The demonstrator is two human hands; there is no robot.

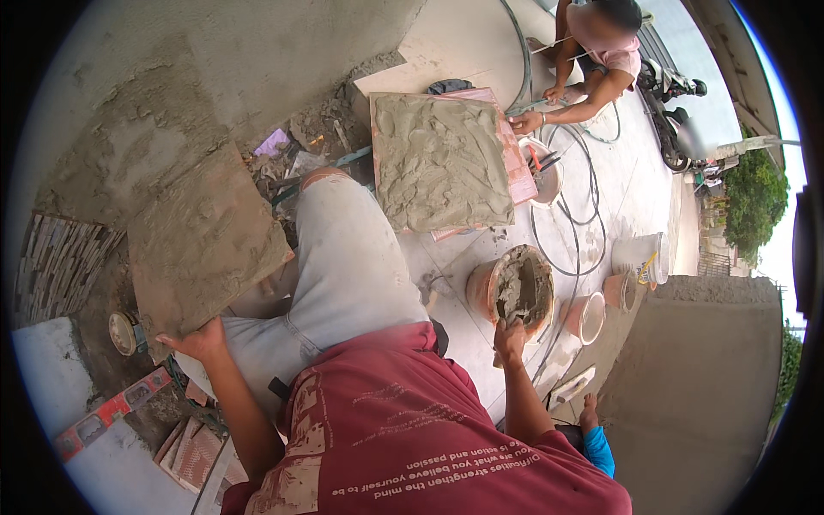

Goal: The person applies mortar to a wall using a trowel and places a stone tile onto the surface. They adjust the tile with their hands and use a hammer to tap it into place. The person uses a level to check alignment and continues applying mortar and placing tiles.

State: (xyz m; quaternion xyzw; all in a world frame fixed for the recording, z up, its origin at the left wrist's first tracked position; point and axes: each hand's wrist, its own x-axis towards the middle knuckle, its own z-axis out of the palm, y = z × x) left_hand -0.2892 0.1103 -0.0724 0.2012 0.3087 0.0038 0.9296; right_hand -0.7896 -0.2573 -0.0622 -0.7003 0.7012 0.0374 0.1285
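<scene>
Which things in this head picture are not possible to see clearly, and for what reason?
Head view:
- What the right hand grips: mostly covered by that hand.
- Bottom of the bucket: hidden under mortar.
- Part of the motorbike: blurred.
- Person in blue: mostly hidden behind the wearer's arm and shoulder.

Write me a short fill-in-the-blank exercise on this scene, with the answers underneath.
1. The person's ____ grip touches the mortar-smeared slab beside the wall.
2. The person's right grip is at the near rim of a round ____ with wet mortar inside.
3. The person's shirt, with pale printing on it, is dark ____.
4. The red spirit level lies to the person's ____.

Missing words: left; bucket; red; left.
</scene>
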